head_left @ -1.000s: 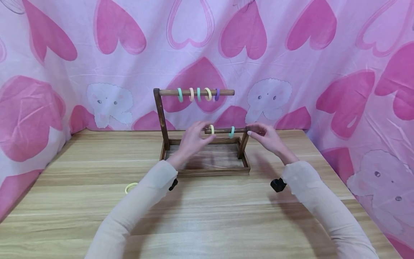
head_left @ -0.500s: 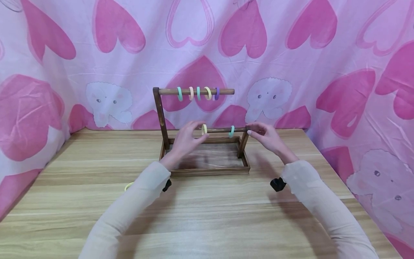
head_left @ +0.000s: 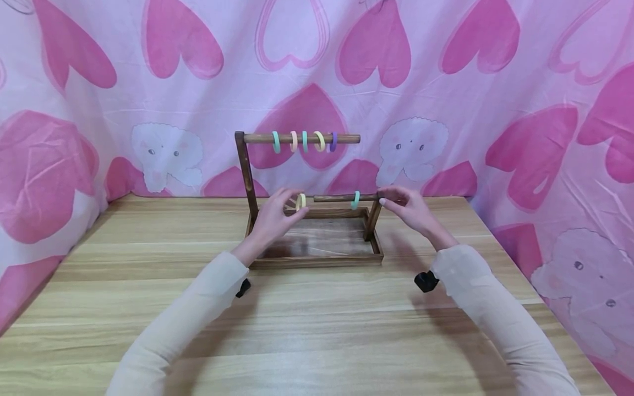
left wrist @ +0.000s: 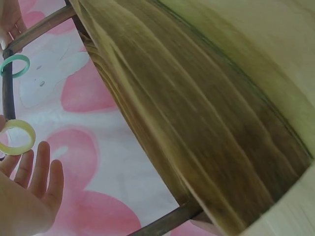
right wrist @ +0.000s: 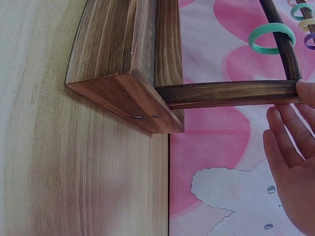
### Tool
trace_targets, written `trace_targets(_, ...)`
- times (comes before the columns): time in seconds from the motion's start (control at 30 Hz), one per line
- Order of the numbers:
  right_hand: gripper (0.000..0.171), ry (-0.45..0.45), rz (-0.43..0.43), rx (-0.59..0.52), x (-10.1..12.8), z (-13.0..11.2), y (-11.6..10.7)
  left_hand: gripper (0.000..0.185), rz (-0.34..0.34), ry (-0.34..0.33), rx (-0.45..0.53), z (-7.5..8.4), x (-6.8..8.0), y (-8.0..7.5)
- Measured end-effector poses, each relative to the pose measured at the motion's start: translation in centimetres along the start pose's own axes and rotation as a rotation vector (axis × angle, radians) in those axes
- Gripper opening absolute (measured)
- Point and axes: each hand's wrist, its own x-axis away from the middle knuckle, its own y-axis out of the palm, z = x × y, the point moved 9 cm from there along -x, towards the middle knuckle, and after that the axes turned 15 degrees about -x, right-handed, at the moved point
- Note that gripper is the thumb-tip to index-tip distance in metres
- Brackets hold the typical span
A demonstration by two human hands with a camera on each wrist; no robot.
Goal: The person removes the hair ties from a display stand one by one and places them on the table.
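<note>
In the head view, my left hand (head_left: pixel 269 219) pinches a pale yellow ring (head_left: pixel 301 202) between thumb and fingers. This ring is apart from the lower rod (head_left: pixel 334 198), just left of its free end. My right hand (head_left: pixel 410 210) grips the top of the short post (head_left: pixel 372 220), where the lower rod joins it. A mint green ring (head_left: pixel 355 201) hangs on that rod. The wooden stand's upper rod (head_left: pixel 349 138) carries several rings in green, pink, yellow and purple. The left wrist view shows the yellow ring (left wrist: pixel 31 133) at my fingertips.
The stand's shallow wooden tray (head_left: pixel 317 262) sits on the wood-grain table (head_left: pixel 317 330). A tall post (head_left: pixel 246 176) rises at its left end. Behind hangs a pink curtain (head_left: pixel 223 99) with hearts.
My left hand has drawn the yellow ring leftward along the lower rod and off its free end. The right hand stays on the short post. My left arm now hides another yellow ring on the table.
</note>
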Motion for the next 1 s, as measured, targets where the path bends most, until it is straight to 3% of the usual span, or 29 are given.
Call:
trace_targets(0.3,0.038,-0.003,0.007,0.001,-0.9,2.7,-1.1,0.038,-0.004,0.048,-0.02,0.0,1.1,-0.5)
trace_targets(0.57,0.039,0.011,0.027,-0.009,-0.9,3.2,-1.3,0.039,-0.043,0.066,0.07,-0.2,2.3,-0.3)
trace_targets(0.83,0.036,0.001,-0.003,-0.019,-0.6,1.6,-0.6,0.042,-0.049,0.137,0.041,0.2,3.2,-0.4)
trace_targets(1.0,0.034,-0.009,-0.008,-0.028,-0.2,0.4,-0.1,0.044,-0.089,0.177,0.044,0.6,3.9,-0.2)
